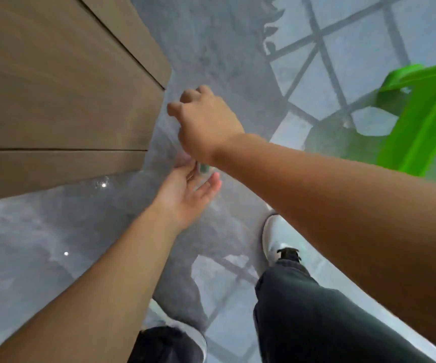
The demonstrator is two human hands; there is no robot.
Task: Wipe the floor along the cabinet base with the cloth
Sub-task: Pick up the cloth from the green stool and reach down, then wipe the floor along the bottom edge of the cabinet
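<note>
While both bare arms reach fwd over the glossy grey stone-look floor (41,231), the hands meet just off the corner of the brown wood-grain cabinet (54,87). Right hand (206,124) is back-up, knuckles toward the cabinet edge, fingers (185,99) curled under in a loose fist; what they grip, if anything, is hidden beneath the hand. Left hand (185,195) sits just below it, palm turned up, fingers (213,179) spread and relaxed, holding nothing visible. Btwn the two hands a small dark green-grey scrap (204,168) peeks out, touching the right wrist's underside; poss. the cloth, but too little shows to tell texture, shape or who holds it. Floor is shiny, w/ window-grid reflections and a couple of bright light spots. Bright green plastic frame (421,119) stands at right, well apart from the hands. Below: dark trousers (303,310) and a white shoe (273,237) on the floor.
</note>
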